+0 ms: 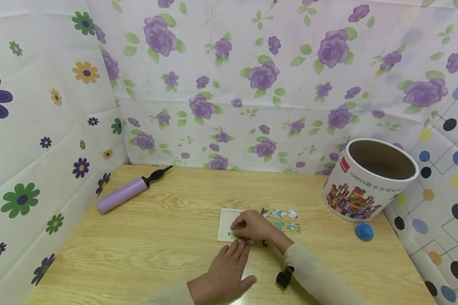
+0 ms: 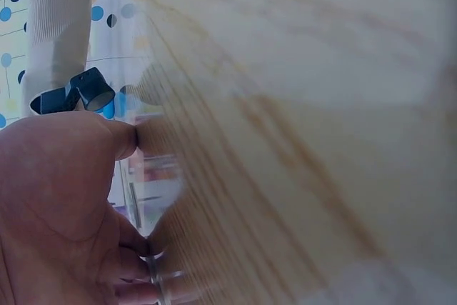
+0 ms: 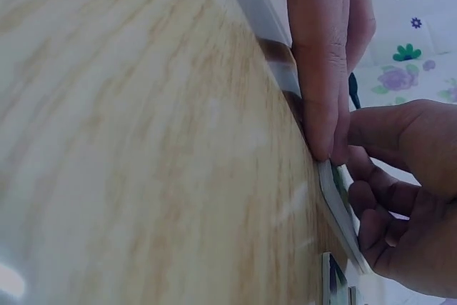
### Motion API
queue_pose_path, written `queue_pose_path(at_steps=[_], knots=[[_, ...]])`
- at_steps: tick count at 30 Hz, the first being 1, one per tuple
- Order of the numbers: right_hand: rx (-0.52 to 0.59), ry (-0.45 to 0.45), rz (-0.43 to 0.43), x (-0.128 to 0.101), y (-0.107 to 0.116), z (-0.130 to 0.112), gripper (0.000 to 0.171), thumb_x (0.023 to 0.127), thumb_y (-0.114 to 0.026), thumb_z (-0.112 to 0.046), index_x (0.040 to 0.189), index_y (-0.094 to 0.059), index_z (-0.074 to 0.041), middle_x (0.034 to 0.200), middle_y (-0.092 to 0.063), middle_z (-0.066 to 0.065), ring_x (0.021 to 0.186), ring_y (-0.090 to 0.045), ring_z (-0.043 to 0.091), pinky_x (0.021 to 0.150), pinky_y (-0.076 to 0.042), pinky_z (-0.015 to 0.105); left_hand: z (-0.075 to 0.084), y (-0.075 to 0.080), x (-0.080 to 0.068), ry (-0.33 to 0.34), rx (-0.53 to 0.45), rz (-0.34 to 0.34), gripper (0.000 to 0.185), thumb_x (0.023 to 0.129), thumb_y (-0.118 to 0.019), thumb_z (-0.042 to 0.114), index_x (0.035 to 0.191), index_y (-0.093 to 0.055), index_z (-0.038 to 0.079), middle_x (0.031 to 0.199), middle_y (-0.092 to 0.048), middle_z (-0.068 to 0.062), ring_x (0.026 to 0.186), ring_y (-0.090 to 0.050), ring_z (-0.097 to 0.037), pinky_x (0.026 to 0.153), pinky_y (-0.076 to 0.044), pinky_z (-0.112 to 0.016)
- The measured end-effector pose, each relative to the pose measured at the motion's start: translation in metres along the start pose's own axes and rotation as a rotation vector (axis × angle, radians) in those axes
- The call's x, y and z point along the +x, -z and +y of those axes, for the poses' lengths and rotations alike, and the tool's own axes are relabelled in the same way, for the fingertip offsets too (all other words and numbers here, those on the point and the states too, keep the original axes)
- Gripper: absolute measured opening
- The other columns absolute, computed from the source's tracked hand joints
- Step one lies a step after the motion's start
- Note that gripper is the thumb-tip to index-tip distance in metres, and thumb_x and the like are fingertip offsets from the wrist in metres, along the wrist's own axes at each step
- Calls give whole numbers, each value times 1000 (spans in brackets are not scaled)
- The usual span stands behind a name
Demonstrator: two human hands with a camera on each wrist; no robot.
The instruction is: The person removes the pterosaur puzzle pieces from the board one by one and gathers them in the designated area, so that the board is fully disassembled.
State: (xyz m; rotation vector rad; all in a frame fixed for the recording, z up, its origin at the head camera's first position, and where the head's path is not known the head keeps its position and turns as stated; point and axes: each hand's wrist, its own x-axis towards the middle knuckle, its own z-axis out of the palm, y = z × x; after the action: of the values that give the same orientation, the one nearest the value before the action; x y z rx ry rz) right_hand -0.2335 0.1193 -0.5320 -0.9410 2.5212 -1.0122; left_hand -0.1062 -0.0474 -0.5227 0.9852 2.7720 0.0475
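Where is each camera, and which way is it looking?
Head: sits high, looks down at the table, puzzle board, both hands and sleeves.
Left wrist: sits low at the table, looks past the left hand to the right sleeve.
Right wrist: sits low, looks along the board edge at both hands.
All share the table and hands.

A light wooden table (image 1: pixel 156 237) with pale yellow grain fills the lower view. Behind it hangs a white sheet printed with purple roses and green leaves (image 1: pixel 259 80). On one side stands a white sheet with mixed coloured daisies (image 1: pixel 34 127), on the other a white sheet with coloured dots joined by thin lines (image 1: pixel 446 203). Light is soft and even.
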Motion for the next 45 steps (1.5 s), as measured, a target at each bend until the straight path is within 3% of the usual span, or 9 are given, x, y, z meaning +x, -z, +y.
queue_pose_path(at_steps=[9, 18, 28, 35, 45], knots=[[134, -10, -5, -2, 4, -2, 8, 98, -69, -15, 100, -77, -17, 80, -71, -7, 59, -67, 13, 63, -57, 29, 0, 0, 1, -15, -1, 16, 84, 103, -36, 68, 161, -29, 8, 168, -27, -8, 154, -27, -24, 117, -32, -44], [79, -34, 68, -10, 13, 0, 12, 99, -70, -22, 108, -77, -18, 95, -70, -13, 86, -65, 5, 78, -54, 29, -2, -1, 3, -23, -33, 53, 82, 103, -39, 66, 159, -34, 6, 166, -31, -12, 152, -30, -28, 116, -32, -47], [46, -48, 116, -31, 29, 6, 16, 99, -70, -23, 111, -77, -15, 93, -70, -12, 81, -65, 7, 72, -55, 28, -2, -2, 2, -27, -67, 69, 85, 103, -39, 65, 160, -30, 4, 166, -28, -16, 154, -23, -37, 121, -27, -52], [29, -54, 144, -52, 40, 12, 17, 98, -72, -22, 111, -77, -12, 96, -72, -9, 82, -66, 6, 72, -55, 27, -8, -7, 2, -42, -83, 60, 86, 103, -34, 67, 161, -27, 3, 168, -24, -15, 154, -23, -36, 121, -26, -54], [-15, -75, 185, -81, 55, 25, 12, 95, -75, -22, 105, -78, -17, 93, -72, -11, 79, -65, 4, 71, -55, 25, -6, -2, 3, -23, -45, 47, 87, 101, -37, 68, 161, -30, 5, 168, -25, -13, 153, -27, -33, 120, -29, -50]])
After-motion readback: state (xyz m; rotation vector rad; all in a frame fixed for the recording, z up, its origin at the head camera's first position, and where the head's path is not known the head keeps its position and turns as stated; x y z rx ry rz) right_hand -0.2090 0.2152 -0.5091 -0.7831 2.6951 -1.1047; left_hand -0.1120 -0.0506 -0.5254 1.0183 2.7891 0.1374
